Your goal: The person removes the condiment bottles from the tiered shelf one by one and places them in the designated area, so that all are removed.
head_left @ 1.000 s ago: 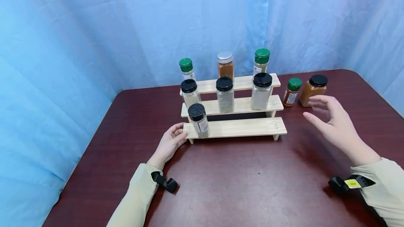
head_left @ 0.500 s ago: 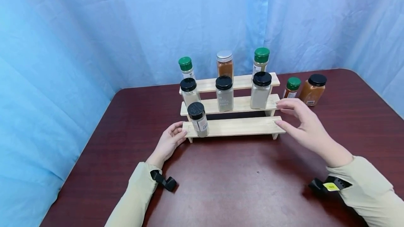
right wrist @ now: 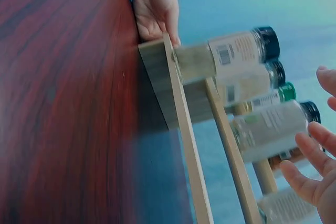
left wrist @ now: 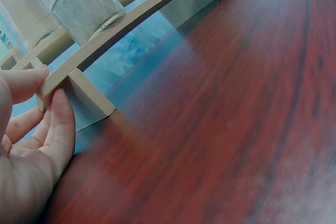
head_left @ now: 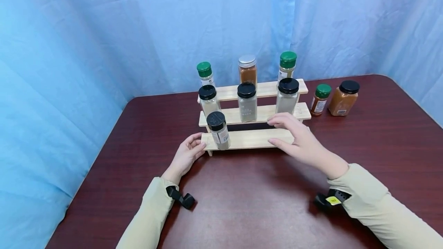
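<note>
My left hand (head_left: 185, 156) pinches the left end of the lowest tier of a wooden three-step spice rack (head_left: 254, 139). In the left wrist view the thumb (left wrist: 25, 83) lies on top of the board, with fingers curled beneath. A black-capped spice jar (head_left: 220, 136) with a white label stands at that end of the lowest tier. Over the right part of the same tier, my right hand (head_left: 304, 146) holds nothing, thumb and fingers spread apart. It partly hides the tier's right end and overlaps the right jar (head_left: 286, 102) on the middle tier.
Two more black-capped jars, at left (head_left: 209, 105) and centre (head_left: 247, 107), occupy the middle tier. Above them stand two green-capped jars and a silver-lidded jar (head_left: 247, 73). A small green-capped jar (head_left: 319, 105) and an orange-brown jar (head_left: 342, 102) stand on the table right of the rack. Blue curtains hang behind.
My right hand has moved left, from beside the two jars on the table to over the lowest tier. The left hand keeps its grip on the rack, and the jars stand where they were.
</note>
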{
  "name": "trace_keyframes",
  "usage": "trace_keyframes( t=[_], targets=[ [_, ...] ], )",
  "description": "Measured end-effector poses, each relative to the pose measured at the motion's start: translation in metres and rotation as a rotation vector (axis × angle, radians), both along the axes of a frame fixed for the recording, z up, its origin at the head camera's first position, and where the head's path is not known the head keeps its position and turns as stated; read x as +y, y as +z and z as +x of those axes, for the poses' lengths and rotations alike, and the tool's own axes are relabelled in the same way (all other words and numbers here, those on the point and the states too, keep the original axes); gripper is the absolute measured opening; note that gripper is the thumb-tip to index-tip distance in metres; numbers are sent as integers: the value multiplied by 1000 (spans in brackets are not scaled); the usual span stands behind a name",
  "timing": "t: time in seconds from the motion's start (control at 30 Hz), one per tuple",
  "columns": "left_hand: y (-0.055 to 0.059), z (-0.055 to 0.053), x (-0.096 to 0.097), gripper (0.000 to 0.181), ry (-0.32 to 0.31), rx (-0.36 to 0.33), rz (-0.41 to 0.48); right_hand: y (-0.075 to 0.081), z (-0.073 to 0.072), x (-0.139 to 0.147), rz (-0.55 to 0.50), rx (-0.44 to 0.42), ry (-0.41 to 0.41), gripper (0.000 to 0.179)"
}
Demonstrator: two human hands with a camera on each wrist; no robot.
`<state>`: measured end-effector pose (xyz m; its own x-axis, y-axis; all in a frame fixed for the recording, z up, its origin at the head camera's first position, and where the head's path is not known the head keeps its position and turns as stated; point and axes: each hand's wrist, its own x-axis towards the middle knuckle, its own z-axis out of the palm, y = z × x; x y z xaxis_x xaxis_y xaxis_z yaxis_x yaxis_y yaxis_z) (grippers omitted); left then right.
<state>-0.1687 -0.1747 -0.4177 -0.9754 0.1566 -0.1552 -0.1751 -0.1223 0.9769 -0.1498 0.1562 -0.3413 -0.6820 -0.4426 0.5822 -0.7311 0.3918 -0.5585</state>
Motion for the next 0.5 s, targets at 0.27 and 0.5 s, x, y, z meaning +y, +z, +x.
trace_keyframes(
  t=[0.27,0.5],
  targets=[
    [0,0,0,49,-5,3,-4,-3,0,-25,-4,-36,60,42],
    [0,1,0,49,-8,8,-2,-1,-1,-43,19,-85,91,54]
  ],
)
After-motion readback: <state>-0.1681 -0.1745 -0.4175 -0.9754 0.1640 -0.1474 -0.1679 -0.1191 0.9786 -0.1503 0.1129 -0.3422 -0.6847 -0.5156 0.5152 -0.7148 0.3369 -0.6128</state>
